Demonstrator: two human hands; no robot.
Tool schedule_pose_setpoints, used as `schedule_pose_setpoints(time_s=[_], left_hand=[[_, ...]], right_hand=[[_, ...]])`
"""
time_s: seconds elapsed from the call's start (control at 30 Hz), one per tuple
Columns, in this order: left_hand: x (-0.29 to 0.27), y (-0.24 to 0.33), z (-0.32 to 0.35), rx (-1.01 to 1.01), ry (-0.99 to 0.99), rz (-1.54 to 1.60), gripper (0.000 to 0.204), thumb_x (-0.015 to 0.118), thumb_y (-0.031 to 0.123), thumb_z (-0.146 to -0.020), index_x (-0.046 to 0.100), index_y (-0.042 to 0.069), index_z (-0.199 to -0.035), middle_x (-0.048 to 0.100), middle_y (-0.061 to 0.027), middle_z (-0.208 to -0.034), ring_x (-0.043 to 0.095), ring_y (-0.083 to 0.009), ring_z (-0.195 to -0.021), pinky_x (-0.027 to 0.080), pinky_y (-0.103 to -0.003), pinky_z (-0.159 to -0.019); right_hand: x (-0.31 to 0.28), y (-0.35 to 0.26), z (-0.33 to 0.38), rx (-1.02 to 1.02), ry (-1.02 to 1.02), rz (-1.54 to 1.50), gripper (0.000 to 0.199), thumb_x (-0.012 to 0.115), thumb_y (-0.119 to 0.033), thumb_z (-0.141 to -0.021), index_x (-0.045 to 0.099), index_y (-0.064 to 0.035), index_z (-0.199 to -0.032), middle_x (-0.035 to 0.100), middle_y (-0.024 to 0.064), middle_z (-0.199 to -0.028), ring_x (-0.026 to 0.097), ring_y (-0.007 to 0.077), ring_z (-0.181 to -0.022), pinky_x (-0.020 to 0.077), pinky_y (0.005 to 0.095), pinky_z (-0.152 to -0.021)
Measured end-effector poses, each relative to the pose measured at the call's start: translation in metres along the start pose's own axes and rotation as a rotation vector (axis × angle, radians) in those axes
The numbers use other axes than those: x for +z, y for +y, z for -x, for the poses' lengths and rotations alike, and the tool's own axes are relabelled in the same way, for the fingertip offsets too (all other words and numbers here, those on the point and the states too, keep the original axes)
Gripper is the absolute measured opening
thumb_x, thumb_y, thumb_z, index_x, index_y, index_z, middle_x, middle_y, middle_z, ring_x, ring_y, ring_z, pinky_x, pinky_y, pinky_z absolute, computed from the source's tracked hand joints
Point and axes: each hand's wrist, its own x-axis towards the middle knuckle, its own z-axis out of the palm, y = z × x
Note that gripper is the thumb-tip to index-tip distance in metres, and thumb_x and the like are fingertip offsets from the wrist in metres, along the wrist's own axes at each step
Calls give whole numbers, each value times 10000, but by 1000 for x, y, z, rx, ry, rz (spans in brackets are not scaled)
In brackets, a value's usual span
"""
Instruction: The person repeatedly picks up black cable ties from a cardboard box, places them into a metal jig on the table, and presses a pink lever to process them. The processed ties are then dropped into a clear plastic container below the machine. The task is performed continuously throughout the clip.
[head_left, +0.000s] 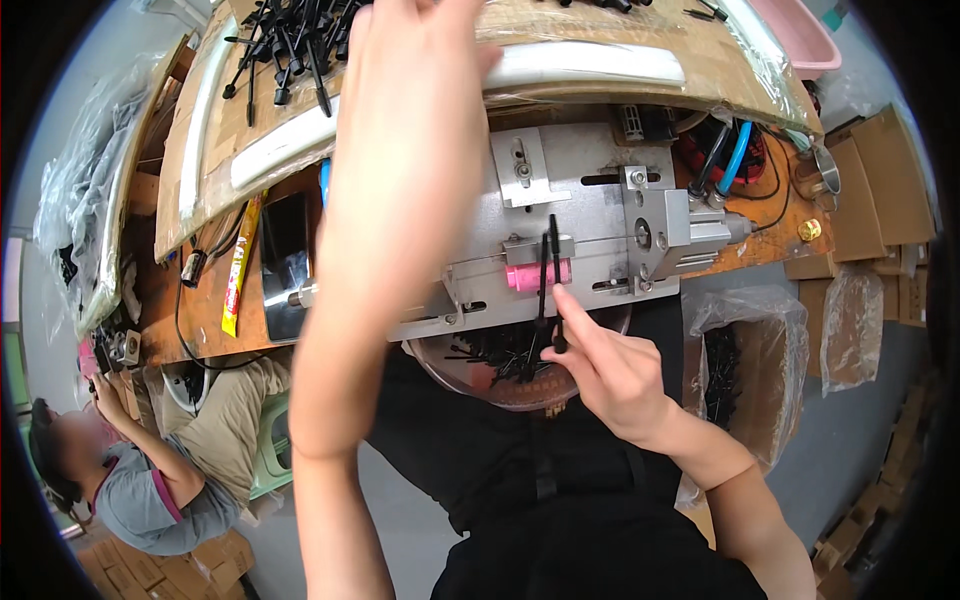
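Observation:
My right hand [615,375] pinches two thin black rods with thicker lower ends [543,285] between thumb and fingers. They point upward in front of a pink block [524,277] on the metal fixture plate [595,155]. My left hand [425,35] reaches up over the cardboard sheet [720,85], beside a pile of similar black rod parts [290,45]. Its fingers run past the top edge and are blurred, so their grip is hidden. Below the fixture, a round clear bowl [440,372] holds many black rods.
A metal cylinder block [665,235] with hoses stands at the fixture's right. A dark phone [287,250] and a yellow packet [240,270] lie on the wooden bench at left. A plastic-lined box [765,380] sits at right. Another person [160,480] works at lower left.

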Motion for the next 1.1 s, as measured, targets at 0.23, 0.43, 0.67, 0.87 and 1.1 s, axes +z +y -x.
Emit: schedule_pose_setpoints(time_s=[0.23,0.43,0.67,0.87,1.1], left_hand=[[-14,-9,-54,-336,-497,271,295,692,67,-813,650,-1,-1097,653,-198,-932,641,-361,-874,502,-389,-813],[-42,57,48,-271,-180,185,652,716,0,-778,521,71,-1397,567,-100,-912,545,-239,-807,460,-340,-751],[-47,117,137,-205,-531,44,668,653,84,-800,427,-96,-1403,481,-65,-888,491,-187,-767,432,-301,-671],[-38,115,133,-204,-617,33,728,614,38,-759,374,-96,-1433,496,-86,-949,507,-207,-833,460,-297,-742],[-50,103,102,-255,-596,177,843,798,83,-663,448,-17,-1423,540,-105,-996,527,-266,-870,466,-368,-778]], right_hand=[[9,5,-13,-40,23,-20,684,798,22,-689,557,39,-1329,692,140,-853,668,217,-647,522,301,-576],[-16,4,-14,12,-47,33,655,799,-122,-745,557,-20,-1345,678,100,-912,633,202,-615,491,312,-518],[-38,6,-21,183,71,-90,479,769,-66,-804,630,-31,-1260,686,91,-845,594,136,-557,465,260,-492],[-47,1,-22,247,62,-137,371,681,-50,-895,627,-14,-1261,720,86,-938,573,70,-641,418,204,-537],[-64,16,-46,-11,255,52,346,718,64,-799,677,13,-1139,696,152,-896,678,246,-752,535,319,-640]])
